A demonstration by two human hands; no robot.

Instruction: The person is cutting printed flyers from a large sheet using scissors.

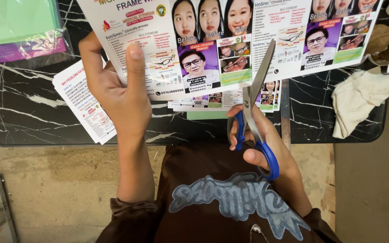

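Scissors (255, 121) with blue handles sit in the right hand (260, 148), fingers threaded through both loops and closed around them; the blades are parted and point toward 12 o'clock, their tips meeting the lower edge of a printed flyer sheet (230, 40), between two of its panels. The left hand (118, 94), at 9 o'clock from the scissors, pinches that sheet near its left part, thumb pressed flat on the front and fingers hidden behind.

Under the sheet, at 12 o'clock from the right hand, smaller cut flyers (217, 100) lie on a black marble-patterned table (23, 117). A metal ruler (285, 112) lies just right of the scissors. Another leaflet (84, 105) rests at 9 o'clock of the left hand, overhanging the table edge. Green paper in a clear sleeve (19, 27) sits at 10 o'clock, and a crumpled white cloth (359, 105) at 3 o'clock.
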